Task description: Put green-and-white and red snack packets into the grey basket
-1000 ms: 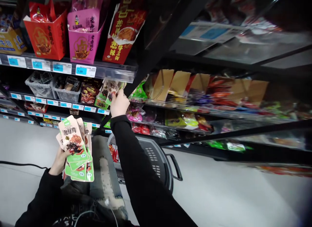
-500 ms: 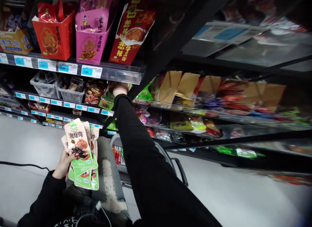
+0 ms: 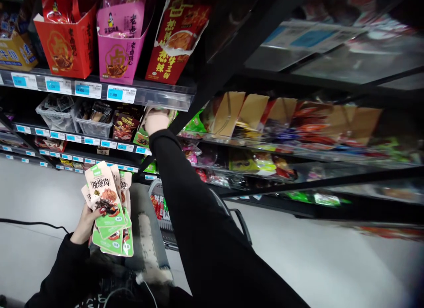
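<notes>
My left hand is shut on a fanned stack of green and white snack packets, held upright above my lap. My right hand reaches up into the second shelf, just under the lip of the shelf above. Its fingers are tucked among the green packets in the display box there, hidden by the shelf edge, so its grip is unclear. A black sleeve covers each arm.
Red and pink snack boxes stand on the top shelf above blue price tags. Clear bins sit left of my right hand. A grey shopping basket rests on the floor by my knees. A black cable lies at the left.
My right hand has gone from holding packets at the shelf front to reaching deeper into the shelf. My left hand has kept its stack in place.
</notes>
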`<state>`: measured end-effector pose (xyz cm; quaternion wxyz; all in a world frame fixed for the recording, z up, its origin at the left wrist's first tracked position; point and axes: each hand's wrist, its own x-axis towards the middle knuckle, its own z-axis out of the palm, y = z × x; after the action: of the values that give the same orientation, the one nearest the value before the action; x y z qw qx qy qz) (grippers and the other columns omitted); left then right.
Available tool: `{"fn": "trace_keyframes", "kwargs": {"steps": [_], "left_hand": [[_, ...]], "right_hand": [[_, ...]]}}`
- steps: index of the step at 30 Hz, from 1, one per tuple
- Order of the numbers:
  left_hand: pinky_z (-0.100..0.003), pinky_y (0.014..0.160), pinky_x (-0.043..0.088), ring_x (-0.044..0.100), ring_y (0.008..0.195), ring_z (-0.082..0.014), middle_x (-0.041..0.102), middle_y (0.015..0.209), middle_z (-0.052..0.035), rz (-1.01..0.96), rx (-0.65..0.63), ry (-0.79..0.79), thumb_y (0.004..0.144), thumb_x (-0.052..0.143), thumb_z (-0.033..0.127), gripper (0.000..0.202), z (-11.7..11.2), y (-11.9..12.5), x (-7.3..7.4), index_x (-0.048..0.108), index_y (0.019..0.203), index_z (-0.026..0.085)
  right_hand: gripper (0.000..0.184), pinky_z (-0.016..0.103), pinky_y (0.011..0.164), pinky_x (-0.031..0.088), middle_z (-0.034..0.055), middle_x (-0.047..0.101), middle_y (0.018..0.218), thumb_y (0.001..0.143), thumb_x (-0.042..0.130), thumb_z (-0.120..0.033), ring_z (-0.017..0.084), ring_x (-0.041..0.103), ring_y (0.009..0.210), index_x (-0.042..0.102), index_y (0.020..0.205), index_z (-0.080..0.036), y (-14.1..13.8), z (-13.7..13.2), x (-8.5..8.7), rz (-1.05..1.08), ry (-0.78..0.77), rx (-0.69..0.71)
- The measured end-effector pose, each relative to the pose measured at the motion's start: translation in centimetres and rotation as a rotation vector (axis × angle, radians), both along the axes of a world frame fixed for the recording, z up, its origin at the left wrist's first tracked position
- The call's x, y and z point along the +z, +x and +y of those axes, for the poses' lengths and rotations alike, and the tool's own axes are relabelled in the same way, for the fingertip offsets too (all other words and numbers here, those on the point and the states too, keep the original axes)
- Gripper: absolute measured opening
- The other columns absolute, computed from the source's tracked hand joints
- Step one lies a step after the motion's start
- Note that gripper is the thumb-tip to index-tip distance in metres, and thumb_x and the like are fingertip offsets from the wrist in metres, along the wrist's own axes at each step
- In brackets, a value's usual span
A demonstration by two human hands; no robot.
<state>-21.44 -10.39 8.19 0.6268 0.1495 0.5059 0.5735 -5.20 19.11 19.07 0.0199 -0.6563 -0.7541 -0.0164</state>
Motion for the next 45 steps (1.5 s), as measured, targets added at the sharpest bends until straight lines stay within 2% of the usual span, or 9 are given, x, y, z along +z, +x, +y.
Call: {"fn": "trace_keyframes", "kwargs": {"steps": [3, 7, 16, 21, 24, 27, 32, 38, 45], "left_hand": [[-0.035, 0.067, 0.056, 0.070, 0.079, -0.0280, 0.074, 0.090, -0.0085, 0.017, 0.015, -0.013, 0.046, 0.082, 0.025, 0.053, 0.2, 0.0, -0.1, 0.066, 0.095, 0.015], [-0.035, 0.068, 0.056, 0.069, 0.075, -0.0267, 0.074, 0.084, -0.0078, 0.005, 0.022, -0.019, 0.043, 0.083, 0.026, 0.054, 0.5, 0.2, 0.1, 0.065, 0.092, 0.014], [-0.034, 0.069, 0.056, 0.070, 0.076, -0.0263, 0.074, 0.089, -0.0090, 0.024, 0.037, -0.004, 0.045, 0.083, 0.027, 0.055, 1.0, 0.8, 0.2, 0.065, 0.094, 0.014], [-0.036, 0.074, 0.055, 0.068, 0.090, -0.0300, 0.072, 0.102, -0.0107, 0.089, 0.024, 0.036, 0.051, 0.082, 0.027, 0.055, 1.9, 1.3, 0.5, 0.065, 0.102, 0.014], [-0.036, 0.079, 0.054, 0.067, 0.094, -0.0304, 0.072, 0.104, -0.0109, 0.125, -0.008, 0.078, 0.052, 0.082, 0.028, 0.051, 2.6, 1.7, 0.7, 0.067, 0.099, 0.014], [-0.037, 0.081, 0.054, 0.067, 0.094, -0.0305, 0.071, 0.104, -0.0117, 0.116, -0.036, 0.091, 0.053, 0.082, 0.028, 0.050, 3.0, 2.3, 0.9, 0.067, 0.099, 0.013], [-0.037, 0.079, 0.054, 0.067, 0.092, -0.0299, 0.070, 0.107, -0.0133, 0.073, -0.090, 0.138, 0.059, 0.080, 0.039, 0.055, 2.9, 3.6, 0.7, 0.065, 0.105, 0.013], [-0.036, 0.085, 0.052, 0.063, 0.104, -0.0307, 0.067, 0.115, -0.0132, 0.114, -0.102, 0.195, 0.058, 0.074, 0.056, 0.066, 2.8, 4.0, 0.5, 0.064, 0.109, 0.015], [-0.039, 0.087, 0.051, 0.065, 0.098, -0.0307, 0.071, 0.105, -0.0113, 0.132, -0.087, 0.123, 0.057, 0.078, 0.048, 0.055, 3.1, 4.1, 1.5, 0.068, 0.098, 0.014]], "right_hand": [[0.037, 0.035, 0.080, 0.049, 0.0226, 0.063, 0.106, 0.084, 0.055, -0.030, 0.030, 0.064, 0.097, 0.058, 0.111, -0.005, 0.2, -3.4, -1.9, -0.040, -0.044, 0.069], [0.032, 0.034, 0.076, 0.050, 0.0198, 0.066, 0.100, 0.090, 0.036, -0.013, 0.028, 0.067, 0.095, 0.057, 0.114, -0.012, 1.7, -4.5, -4.1, -0.157, -0.022, 0.187], [0.034, 0.031, 0.078, 0.047, 0.0203, 0.064, 0.103, 0.088, 0.032, -0.005, 0.024, 0.066, 0.094, 0.056, 0.112, -0.010, 3.9, -3.1, -3.5, -0.132, -0.053, 0.230], [0.026, 0.032, 0.075, 0.046, 0.0150, 0.063, 0.098, 0.091, 0.041, -0.030, 0.022, 0.063, 0.087, 0.052, 0.106, -0.012, 2.7, -9.9, -2.2, 0.330, 0.060, 0.135], [0.040, 0.030, 0.070, 0.047, 0.0066, 0.061, 0.090, 0.076, 0.060, -0.046, 0.020, 0.060, 0.079, 0.050, 0.102, -0.017, 2.0, -15.6, -1.8, 0.669, -0.155, 0.277], [0.048, 0.033, 0.072, 0.046, 0.0071, 0.056, 0.095, 0.061, 0.071, -0.048, 0.022, 0.056, 0.085, 0.052, 0.093, -0.018, 1.5, -19.2, -2.5, 0.803, -0.136, 0.223], [0.020, 0.024, 0.057, 0.038, -0.0047, 0.052, 0.064, 0.070, 0.063, -0.033, 0.012, 0.048, 0.057, 0.054, 0.083, -0.021, 1.9, -20.5, -4.3, 1.122, -0.229, 0.102], [0.018, 0.026, 0.060, 0.041, -0.0013, 0.065, 0.072, 0.075, 0.060, -0.035, 0.015, 0.055, 0.060, 0.059, 0.087, -0.022, 3.2, -21.7, -4.2, 1.184, -0.163, 0.007], [0.026, 0.028, 0.063, 0.044, 0.0020, 0.063, 0.080, 0.079, 0.053, -0.046, 0.017, 0.058, 0.068, 0.047, 0.087, -0.023, 5.0, -20.9, -4.4, 1.419, -0.062, -0.113]]}}
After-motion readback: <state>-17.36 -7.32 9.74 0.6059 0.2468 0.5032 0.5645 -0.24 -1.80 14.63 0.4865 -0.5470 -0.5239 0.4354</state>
